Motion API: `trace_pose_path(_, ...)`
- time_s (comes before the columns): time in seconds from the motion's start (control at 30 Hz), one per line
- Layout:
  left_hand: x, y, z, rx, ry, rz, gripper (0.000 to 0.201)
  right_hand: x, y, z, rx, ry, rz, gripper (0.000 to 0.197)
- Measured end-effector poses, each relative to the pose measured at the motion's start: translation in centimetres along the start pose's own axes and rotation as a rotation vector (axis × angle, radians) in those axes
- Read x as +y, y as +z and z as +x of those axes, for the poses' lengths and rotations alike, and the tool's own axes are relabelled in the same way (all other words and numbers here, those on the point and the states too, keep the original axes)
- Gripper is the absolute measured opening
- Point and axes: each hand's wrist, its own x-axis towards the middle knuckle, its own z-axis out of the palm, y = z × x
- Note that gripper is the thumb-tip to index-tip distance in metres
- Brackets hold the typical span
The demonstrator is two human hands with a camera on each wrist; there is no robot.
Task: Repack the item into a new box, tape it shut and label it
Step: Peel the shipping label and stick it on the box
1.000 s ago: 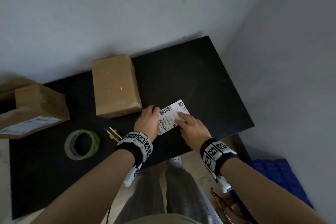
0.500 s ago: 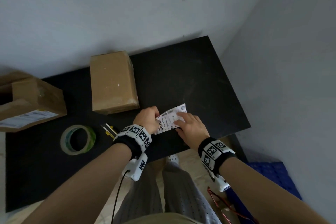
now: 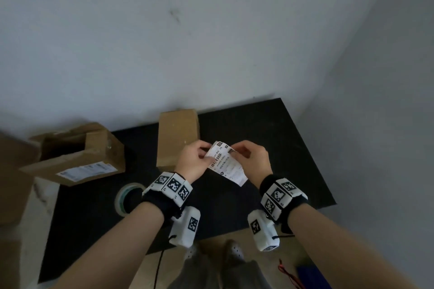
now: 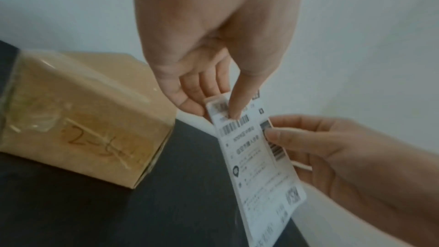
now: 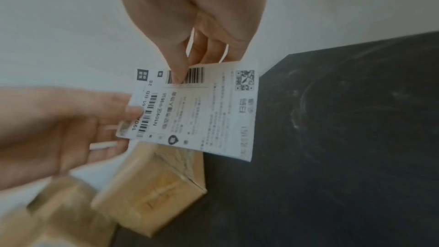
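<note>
label (image 3: 225,164): white printed paper, raised off counter (image 3: 270,138) since earlier | left hand (image 3: 192,162), right hand (image 3: 254,159): both pinch its top edge | box (image 3: 177,138): brown cardboard, taped

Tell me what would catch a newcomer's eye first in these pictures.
First, the white shipping label, pinched at its top edge by the left hand and the right hand above the black table. Next, the taped brown box just behind the hands, and the open box at the table's left end.

the closed box (image 3: 177,134) sat at the back of the table (image 3: 270,136), the open box (image 3: 77,155) to its left, the tape roll (image 3: 122,197) in front.
</note>
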Motion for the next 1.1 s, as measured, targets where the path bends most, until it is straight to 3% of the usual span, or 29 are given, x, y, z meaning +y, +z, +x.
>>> trace_pose_path(0.13, 0.1, -2.7, 0.0, -0.007, -0.083, -0.134, 0.016, -2.2, 0.1, 0.8, 0.040, 0.042, 0.109, 0.015)
trace_pose_path(0.27, -0.1, -4.5, -0.4, 0.005, -0.089, -0.311, 0.008, -3.5, 1.2, 1.2, 0.094, 0.070, 0.042, 0.027)
trace_pose_path(0.37, -0.3, -5.4, -0.4, 0.005, -0.083, -0.362, 0.010, -4.5, 2.1, 1.0, 0.179, -0.070, -0.131, 0.031)
trace_pose_path(0.53, 0.0, -6.2, -0.4, -0.009, -0.045, -0.465, 0.014, -6.7, 4.5, 0.7, 0.049, -0.233, -0.027, 0.013)
trace_pose_path(0.7, 0.2, -6.9, -0.1, -0.047, -0.030, -0.561, 0.020, -6.8, 5.1, 0.9, -0.047, -0.152, 0.092, 0.015)
trace_pose_path(1.1, 0.8, -5.8, 0.3, -0.141, -0.041, -0.525, 0.023, -5.9, 4.3, 0.2, 0.007, -0.106, 0.077, 0.011)
